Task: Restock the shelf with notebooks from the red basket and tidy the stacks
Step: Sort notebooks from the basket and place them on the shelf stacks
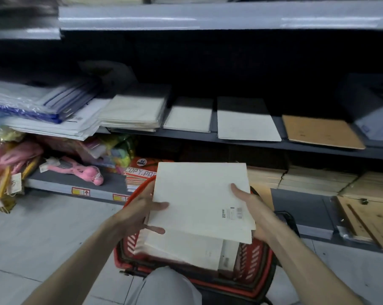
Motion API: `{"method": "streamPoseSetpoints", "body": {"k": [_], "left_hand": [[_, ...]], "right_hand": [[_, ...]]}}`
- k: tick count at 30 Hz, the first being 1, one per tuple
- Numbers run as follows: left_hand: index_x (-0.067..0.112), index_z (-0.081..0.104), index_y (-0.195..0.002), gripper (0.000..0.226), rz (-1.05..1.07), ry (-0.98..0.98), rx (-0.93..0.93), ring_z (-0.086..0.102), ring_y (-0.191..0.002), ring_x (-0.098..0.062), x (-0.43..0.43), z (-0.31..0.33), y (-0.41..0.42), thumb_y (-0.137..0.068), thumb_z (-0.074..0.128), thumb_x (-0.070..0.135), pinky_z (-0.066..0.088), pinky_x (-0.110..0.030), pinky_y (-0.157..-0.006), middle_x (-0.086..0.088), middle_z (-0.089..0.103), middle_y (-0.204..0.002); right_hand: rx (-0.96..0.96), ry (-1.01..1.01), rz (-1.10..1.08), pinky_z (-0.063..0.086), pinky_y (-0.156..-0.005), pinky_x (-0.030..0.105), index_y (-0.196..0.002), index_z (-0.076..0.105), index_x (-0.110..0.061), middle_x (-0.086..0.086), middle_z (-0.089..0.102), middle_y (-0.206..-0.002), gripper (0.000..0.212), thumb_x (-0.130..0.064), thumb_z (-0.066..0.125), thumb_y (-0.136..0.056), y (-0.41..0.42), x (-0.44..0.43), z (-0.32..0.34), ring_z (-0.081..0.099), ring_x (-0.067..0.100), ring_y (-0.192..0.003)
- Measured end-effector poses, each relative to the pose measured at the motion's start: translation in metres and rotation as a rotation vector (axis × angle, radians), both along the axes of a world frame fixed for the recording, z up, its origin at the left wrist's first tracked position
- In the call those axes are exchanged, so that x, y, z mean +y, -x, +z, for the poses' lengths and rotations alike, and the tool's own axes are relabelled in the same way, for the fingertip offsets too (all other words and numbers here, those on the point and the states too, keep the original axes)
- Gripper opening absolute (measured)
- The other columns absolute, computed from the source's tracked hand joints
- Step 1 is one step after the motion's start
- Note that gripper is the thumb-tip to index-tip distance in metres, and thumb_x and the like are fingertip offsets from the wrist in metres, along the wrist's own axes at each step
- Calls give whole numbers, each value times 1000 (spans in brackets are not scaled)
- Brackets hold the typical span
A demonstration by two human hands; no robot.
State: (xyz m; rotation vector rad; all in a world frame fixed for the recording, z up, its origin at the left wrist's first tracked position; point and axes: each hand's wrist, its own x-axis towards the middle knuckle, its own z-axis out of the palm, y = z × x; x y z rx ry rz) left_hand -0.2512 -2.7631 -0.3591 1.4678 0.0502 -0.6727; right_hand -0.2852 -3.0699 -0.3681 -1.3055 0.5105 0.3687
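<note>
Lifting step, seemingly: left hand (pixel 140 214) and right hand (pixel 250 203) grip a cream rectangular notebook (pixel 199 199) above the red plastic basket (pixel 253 256); next, square placement on the grey shelf (pixel 230 142).

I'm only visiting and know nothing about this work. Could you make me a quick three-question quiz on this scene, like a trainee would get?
1. True or false: the left hand and right hand both hold the white notebook above the red basket.
2. On the shelf, the spiral notebook lies: A) left of the brown notebook; B) right of it; C) on top of it.
3. Fill in: the white notebook's barcode is nearest the ___ hand.

Key: 1 true; 2 A; 3 right.
</note>
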Motion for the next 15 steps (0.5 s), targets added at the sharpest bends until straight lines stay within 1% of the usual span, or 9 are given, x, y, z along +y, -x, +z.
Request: {"method": "streamPoseSetpoints", "body": {"k": [2, 3, 5, 6, 8, 9, 10, 12, 15], "left_hand": [[40, 54, -137, 64, -19, 62, -38, 74, -96, -41, -5, 24, -5, -93, 62, -5, 61, -43, -51, -13, 69, -128], [37, 55, -138, 63, -6, 76, -53, 74, -95, -41, -9, 35, -8, -91, 63, -5, 61, -47, -55, -14, 69, -129], [34, 56, -139, 65, 17, 88, -91, 71, -107, -45, -21, 58, -16, -87, 67, -1, 58, -62, -78, -12, 68, -133], [32, 56, -140, 64, 24, 99, -108, 68, -112, -47, -28, 68, -20, -86, 67, 0, 57, -60, -82, -12, 68, -133], [23, 59, -139, 54, 31, 149, -116, 69, -105, -45, -49, 91, -27, -89, 63, 2, 62, -42, -57, -14, 71, -128], [15, 63, -136, 46, 60, 184, -100, 70, -93, -39, -59, 100, -31, -91, 62, 5, 58, -33, -45, -15, 74, -120], [7, 66, -129, 38, 123, 226, -62, 71, -81, -31, -71, 109, -33, -91, 62, 8, 54, -28, -41, -14, 76, -109], [1, 67, -121, 32, 286, 362, 26, 75, -76, -27, -94, 117, -40, -91, 66, 13, 59, -30, -51, -14, 76, -101], [-3, 64, -127, 38, 348, 500, 88, 73, -106, -36, -130, 126, -47, -94, 65, 15, 61, -37, -84, -20, 73, -120]], "right_hand": [[-59, -6, -37, 58, -92, 60, -122, 72, -14, 14, 79, -111, 38, -37, 75, -93, -1, -10, 32, 76, 38, -102], [-89, -13, -51, 58, -91, 61, -126, 69, -12, 15, 78, -112, 41, -33, 77, -91, 0, -14, 46, 75, 39, -102], [-163, -33, -75, 60, -88, 58, -126, 68, -8, 17, 78, -112, 36, -22, 75, -93, 3, -23, 72, 75, 40, -102], [-200, -43, -94, 61, -87, 56, -125, 69, -6, 17, 78, -112, 32, -17, 73, -94, 5, -28, 83, 75, 40, -102], [-254, -67, -173, 61, -86, 56, -122, 70, -7, 18, 78, -112, 29, -13, 72, -94, 10, -37, 100, 75, 40, -101], [-281, -87, -223, 60, -87, 58, -121, 71, -9, 17, 78, -111, 28, -12, 72, -94, 12, -41, 105, 75, 40, -101], [-303, -111, -280, 60, -88, 59, -120, 71, -10, 16, 78, -111, 26, -12, 72, -94, 13, -44, 108, 75, 40, -101], [-314, -173, -413, 61, -84, 60, -118, 71, -11, 15, 79, -109, 24, -12, 72, -95, 14, -48, 112, 76, 40, -99], [-296, -259, -640, 64, -65, 50, -115, 72, -15, 11, 80, -104, 21, -14, 74, -94, 3, -50, 110, 76, 36, -91]]}}
